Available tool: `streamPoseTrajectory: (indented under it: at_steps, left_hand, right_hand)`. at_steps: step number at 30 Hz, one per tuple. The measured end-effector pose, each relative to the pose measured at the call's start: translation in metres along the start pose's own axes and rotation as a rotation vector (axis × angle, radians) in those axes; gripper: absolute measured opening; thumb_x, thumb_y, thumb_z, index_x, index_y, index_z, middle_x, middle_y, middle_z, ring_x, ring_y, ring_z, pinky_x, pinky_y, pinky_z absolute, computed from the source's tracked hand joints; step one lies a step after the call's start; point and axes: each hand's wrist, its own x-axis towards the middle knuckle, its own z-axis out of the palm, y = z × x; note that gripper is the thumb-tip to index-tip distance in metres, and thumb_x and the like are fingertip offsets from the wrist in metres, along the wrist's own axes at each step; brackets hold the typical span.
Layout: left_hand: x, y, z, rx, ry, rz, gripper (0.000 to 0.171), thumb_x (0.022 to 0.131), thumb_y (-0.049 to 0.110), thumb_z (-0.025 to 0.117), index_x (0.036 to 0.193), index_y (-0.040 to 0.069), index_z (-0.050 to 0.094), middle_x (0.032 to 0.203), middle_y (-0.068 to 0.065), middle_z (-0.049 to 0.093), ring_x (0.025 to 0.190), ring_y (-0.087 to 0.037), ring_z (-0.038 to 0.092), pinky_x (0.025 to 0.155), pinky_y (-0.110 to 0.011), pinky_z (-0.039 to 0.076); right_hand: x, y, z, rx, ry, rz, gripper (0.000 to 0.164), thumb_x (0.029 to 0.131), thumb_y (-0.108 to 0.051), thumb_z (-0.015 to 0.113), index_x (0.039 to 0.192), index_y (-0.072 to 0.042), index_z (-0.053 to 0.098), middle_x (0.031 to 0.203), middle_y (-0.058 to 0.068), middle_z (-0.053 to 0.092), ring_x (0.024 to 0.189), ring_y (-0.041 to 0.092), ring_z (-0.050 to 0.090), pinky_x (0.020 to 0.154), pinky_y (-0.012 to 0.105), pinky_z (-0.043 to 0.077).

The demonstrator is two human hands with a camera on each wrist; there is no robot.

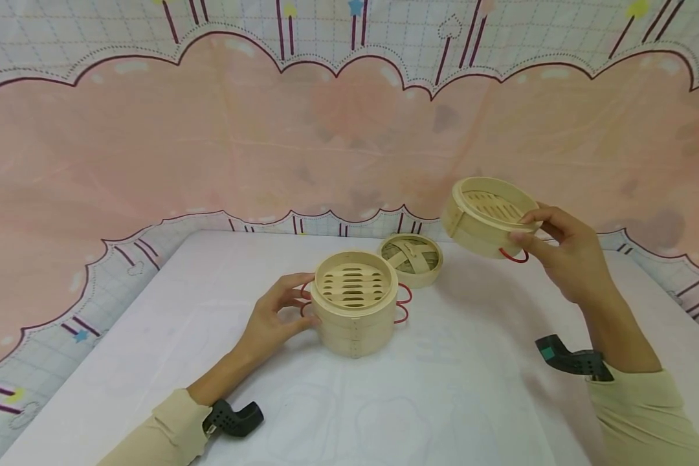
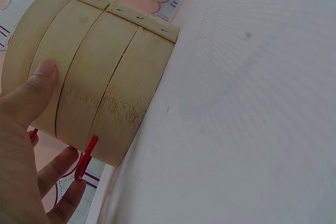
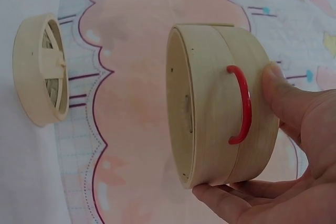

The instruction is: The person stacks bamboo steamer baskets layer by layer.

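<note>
On the white table stands a stack of round bamboo steamer baskets [image 1: 355, 333] with a slatted top layer and red side handles. My left hand [image 1: 274, 316] grips its left side, the thumb on the near wall in the left wrist view and other fingers by a red handle [image 2: 85, 158]. Raised above the table at the right, another bamboo steamer basket [image 1: 480, 230] hangs tilted. My right hand [image 1: 571, 255] holds that basket by its right edge, its thumb on the rim in the right wrist view, close to a red handle [image 3: 244, 106].
Behind the stack lies a bamboo steamer lid [image 1: 416, 275] with a woven top and crossing strips. A patterned pink and white cloth [image 1: 326, 149] hangs behind the table [image 1: 431, 401]. Each wrist carries a black strapped device.
</note>
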Motion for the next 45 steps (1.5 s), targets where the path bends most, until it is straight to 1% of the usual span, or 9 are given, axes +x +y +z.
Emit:
streamPoseTrajectory:
  at_steps: [8,13,14,21,28,32,36,40,45]
  left_hand:
    - [0.002,0.0,-0.001,-0.006,-0.001,0.002,0.068,0.068,-0.012,0.079,0.129,-0.005,0.049,0.13,-0.019,0.051,0.098,-0.024,0.062,0.081,-0.051,0.052]
    - [-0.001,-0.022,-0.001,-0.017,-0.002,-0.009,0.073,0.069,-0.007,0.081,0.133,0.005,0.049,0.134,-0.008,0.051,0.1,-0.02,0.061,0.084,-0.042,0.053]
    - [-0.001,-0.022,-0.002,-0.02,-0.003,-0.01,0.073,0.069,-0.007,0.081,0.133,0.005,0.049,0.134,-0.008,0.051,0.1,-0.019,0.061,0.084,-0.041,0.053]
    - [0.003,0.002,-0.001,-0.022,-0.008,0.008,0.068,0.067,-0.015,0.078,0.128,-0.006,0.049,0.131,-0.02,0.05,0.097,-0.031,0.061,0.081,-0.052,0.052]
    - [0.002,0.002,-0.002,-0.006,0.004,0.03,0.069,0.066,-0.015,0.079,0.127,-0.007,0.049,0.129,-0.02,0.051,0.096,-0.029,0.061,0.079,-0.051,0.052]
    - [0.001,0.0,-0.002,-0.013,0.012,0.043,0.069,0.065,-0.015,0.079,0.127,-0.007,0.049,0.128,-0.02,0.052,0.096,-0.027,0.062,0.079,-0.051,0.052]
    - [-0.001,-0.001,-0.001,-0.015,0.012,0.04,0.069,0.066,-0.015,0.079,0.127,-0.006,0.049,0.129,-0.02,0.052,0.096,-0.023,0.062,0.079,-0.051,0.052]
    - [-0.001,-0.001,-0.001,-0.011,0.006,0.042,0.068,0.066,-0.014,0.079,0.127,-0.006,0.049,0.129,-0.02,0.052,0.097,-0.021,0.062,0.078,-0.051,0.053]
    - [0.0,0.0,-0.003,-0.004,0.004,0.043,0.069,0.066,-0.013,0.079,0.128,-0.006,0.049,0.129,-0.019,0.052,0.097,-0.022,0.062,0.078,-0.051,0.053]
  right_hand:
    - [0.0,-0.008,0.005,0.013,-0.029,-0.018,0.03,0.089,-0.019,0.07,0.109,-0.001,0.056,0.144,0.011,0.044,0.117,0.032,0.043,0.069,0.009,0.048]
    - [0.003,-0.011,0.009,0.01,-0.042,-0.057,0.026,0.089,-0.017,0.07,0.105,0.0,0.058,0.143,0.012,0.045,0.121,0.035,0.043,0.07,0.009,0.047]
    - [0.004,-0.012,0.009,0.01,-0.048,-0.059,0.026,0.089,-0.017,0.07,0.105,0.0,0.058,0.143,0.012,0.044,0.122,0.036,0.043,0.07,0.009,0.047]
    - [0.005,-0.015,0.013,-0.005,-0.086,-0.037,0.029,0.09,-0.023,0.069,0.107,-0.002,0.058,0.145,0.011,0.043,0.128,0.037,0.04,0.073,0.007,0.046]
    - [0.011,-0.021,0.019,-0.002,-0.101,-0.07,0.029,0.09,-0.024,0.069,0.106,-0.003,0.058,0.142,0.01,0.046,0.126,0.035,0.043,0.075,0.008,0.046]
    - [0.014,-0.027,0.026,0.038,-0.11,-0.112,0.024,0.09,-0.019,0.069,0.104,-0.002,0.059,0.136,0.011,0.051,0.119,0.029,0.049,0.074,0.011,0.049]
    - [0.015,-0.029,0.031,0.121,-0.133,-0.131,0.02,0.09,-0.014,0.069,0.103,-0.002,0.059,0.134,0.014,0.051,0.114,0.024,0.049,0.072,0.014,0.051]
    - [0.013,-0.029,0.037,0.177,-0.15,-0.143,0.018,0.089,-0.009,0.069,0.101,-0.001,0.059,0.137,0.016,0.048,0.116,0.026,0.047,0.07,0.015,0.052]
    - [0.011,-0.03,0.044,0.148,-0.16,-0.169,0.019,0.088,-0.01,0.07,0.1,-0.001,0.059,0.139,0.014,0.047,0.119,0.033,0.048,0.065,0.016,0.05]
